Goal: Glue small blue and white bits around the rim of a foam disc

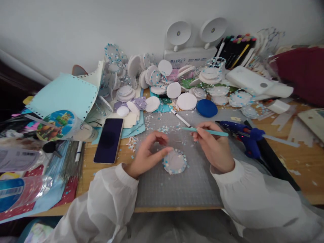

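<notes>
A round disc point(175, 162) ringed with small blue and white bits lies flat on the grey cutting mat point(177, 192). Beside it is my left hand point(149, 153), thumb and fingers apart and holding nothing. Its thumb tip overlaps the disc's upper left edge; whether it touches I cannot tell. My right hand point(211, 145), to the right of the disc, pinches a pair of slim teal tweezers point(217, 132), with the thin tip pointing left. Loose blue and white bits point(165, 129) are scattered on the mat above the disc, just left of the tweezer tip.
A blue glue gun point(243, 131) with a glue stick lies right of my right hand. A white pen point(181, 118) and a blue round lid point(207, 108) sit farther back, before piled white discs point(186, 101). Left are a phone point(108, 141) and a lidded cup point(81, 130).
</notes>
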The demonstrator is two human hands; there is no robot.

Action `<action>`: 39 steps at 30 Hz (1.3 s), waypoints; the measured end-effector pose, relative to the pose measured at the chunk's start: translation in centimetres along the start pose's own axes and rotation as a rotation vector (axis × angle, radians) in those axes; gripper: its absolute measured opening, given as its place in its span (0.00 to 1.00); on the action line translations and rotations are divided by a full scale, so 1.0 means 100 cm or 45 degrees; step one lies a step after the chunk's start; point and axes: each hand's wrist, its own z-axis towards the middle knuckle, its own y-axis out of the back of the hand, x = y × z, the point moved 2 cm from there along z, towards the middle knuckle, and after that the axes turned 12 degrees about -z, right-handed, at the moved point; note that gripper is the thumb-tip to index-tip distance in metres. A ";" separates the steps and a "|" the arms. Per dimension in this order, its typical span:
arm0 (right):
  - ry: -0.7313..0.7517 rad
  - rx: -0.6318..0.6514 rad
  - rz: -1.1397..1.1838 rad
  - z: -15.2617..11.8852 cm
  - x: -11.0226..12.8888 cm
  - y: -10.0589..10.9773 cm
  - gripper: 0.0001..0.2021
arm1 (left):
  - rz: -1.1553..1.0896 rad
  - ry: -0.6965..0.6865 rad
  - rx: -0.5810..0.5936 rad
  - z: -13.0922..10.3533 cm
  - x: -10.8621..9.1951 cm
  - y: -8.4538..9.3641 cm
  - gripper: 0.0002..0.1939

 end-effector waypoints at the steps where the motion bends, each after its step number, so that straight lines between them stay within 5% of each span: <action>1: 0.020 -0.014 -0.025 0.000 -0.001 0.000 0.05 | -0.011 0.020 -0.141 0.001 0.001 0.002 0.11; 4: 0.096 -0.051 -0.164 -0.001 -0.001 0.000 0.06 | -0.093 0.096 -0.378 0.005 0.002 0.005 0.12; 8: 0.325 -0.049 -0.436 0.001 0.003 -0.005 0.03 | -0.169 0.117 -0.468 0.006 0.003 0.006 0.17; 18: 0.466 -0.067 -0.725 0.010 -0.012 -0.013 0.02 | -0.419 0.084 -0.418 0.007 0.013 0.006 0.28; 32: 0.418 0.029 -0.731 0.013 -0.019 -0.020 0.01 | -0.352 0.142 -0.388 0.005 0.018 0.009 0.29; 39: 0.394 -0.051 -0.645 0.010 -0.008 -0.015 0.02 | -0.300 0.171 -0.411 0.004 0.015 0.010 0.27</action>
